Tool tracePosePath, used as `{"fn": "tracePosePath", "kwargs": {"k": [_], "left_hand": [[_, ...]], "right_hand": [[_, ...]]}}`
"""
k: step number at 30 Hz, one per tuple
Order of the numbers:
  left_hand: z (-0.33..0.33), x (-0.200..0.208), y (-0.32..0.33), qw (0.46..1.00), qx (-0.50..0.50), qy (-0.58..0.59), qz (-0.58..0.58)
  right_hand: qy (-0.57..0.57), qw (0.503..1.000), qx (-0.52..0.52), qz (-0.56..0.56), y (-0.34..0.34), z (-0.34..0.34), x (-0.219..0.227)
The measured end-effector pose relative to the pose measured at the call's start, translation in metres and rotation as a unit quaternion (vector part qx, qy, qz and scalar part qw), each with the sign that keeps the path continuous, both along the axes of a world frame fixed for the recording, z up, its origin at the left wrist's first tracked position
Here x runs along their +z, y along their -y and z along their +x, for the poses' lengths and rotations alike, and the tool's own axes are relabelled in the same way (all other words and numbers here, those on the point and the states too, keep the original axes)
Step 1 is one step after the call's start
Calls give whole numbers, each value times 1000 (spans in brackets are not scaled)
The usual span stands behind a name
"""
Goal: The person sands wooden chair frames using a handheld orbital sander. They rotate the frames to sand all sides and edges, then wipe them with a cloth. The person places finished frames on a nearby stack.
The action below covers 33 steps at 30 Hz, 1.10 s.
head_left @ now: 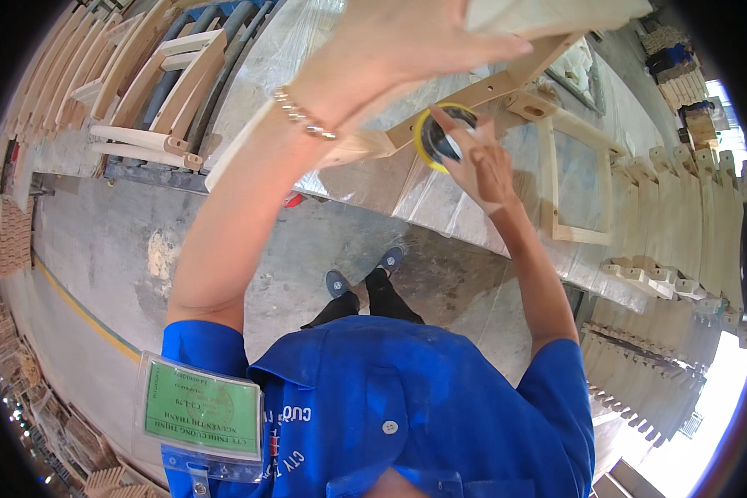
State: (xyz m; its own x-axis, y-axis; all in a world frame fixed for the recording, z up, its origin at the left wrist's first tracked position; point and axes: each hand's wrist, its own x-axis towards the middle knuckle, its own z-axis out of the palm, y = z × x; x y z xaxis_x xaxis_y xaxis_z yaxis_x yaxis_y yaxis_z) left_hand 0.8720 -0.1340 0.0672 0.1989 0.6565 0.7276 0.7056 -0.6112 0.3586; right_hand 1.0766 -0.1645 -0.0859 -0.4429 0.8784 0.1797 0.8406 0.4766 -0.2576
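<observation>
A pale wooden frame (pixel 494 85) stands tilted over the wrapped table, its parts joined at angles and a wide board (pixel 560 15) at its top. My left hand (pixel 407 46), with a beaded bracelet at the wrist, is raised at the upper edge of the view. Its thumb lies across the frame's upper part; the other fingers are cut off, and the hand appears to hold the frame. Lower down, my right hand (pixel 480 159) is closed over a round black sanding pad with a yellow rim (pixel 427 145), pressed against the frame's rail.
The table (pixel 440 195) is covered in clear plastic film. A rectangular wooden frame (pixel 581 235) lies on its right side, beside a row of curved wooden parts (pixel 676 199). More wooden frames (pixel 170 91) rest on rollers at the left. Concrete floor (pixel 133 241) lies below.
</observation>
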Motion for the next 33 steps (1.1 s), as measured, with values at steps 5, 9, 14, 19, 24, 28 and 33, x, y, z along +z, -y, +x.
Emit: {"fn": "tracePosePath", "kwargs": {"k": [5, 9, 14, 19, 24, 28, 33], "left_hand": [[27, 7, 4, 992, -76, 28, -94], [30, 10, 4, 987, -76, -10, -143], [33, 2, 0, 994, -48, -1, -98], [28, 0, -1, 997, -13, 1, -78], [30, 3, 0, 991, -2, 15, -136], [28, 5, 1, 992, -4, 20, -123], [27, 1, 7, 989, -12, 28, -142]], "right_hand": [[61, 993, 57, 81, -39, -32, -34], [20, 994, 77, 71, -54, -45, -58], [27, 996, 60, 65, -66, -29, -55], [61, 989, -63, 119, -89, -3, -29], [110, 983, 15, 148, -57, -12, -43], [-19, 990, 59, 130, -30, -19, -50], [-34, 992, -87, 89, -71, -7, -29]]}}
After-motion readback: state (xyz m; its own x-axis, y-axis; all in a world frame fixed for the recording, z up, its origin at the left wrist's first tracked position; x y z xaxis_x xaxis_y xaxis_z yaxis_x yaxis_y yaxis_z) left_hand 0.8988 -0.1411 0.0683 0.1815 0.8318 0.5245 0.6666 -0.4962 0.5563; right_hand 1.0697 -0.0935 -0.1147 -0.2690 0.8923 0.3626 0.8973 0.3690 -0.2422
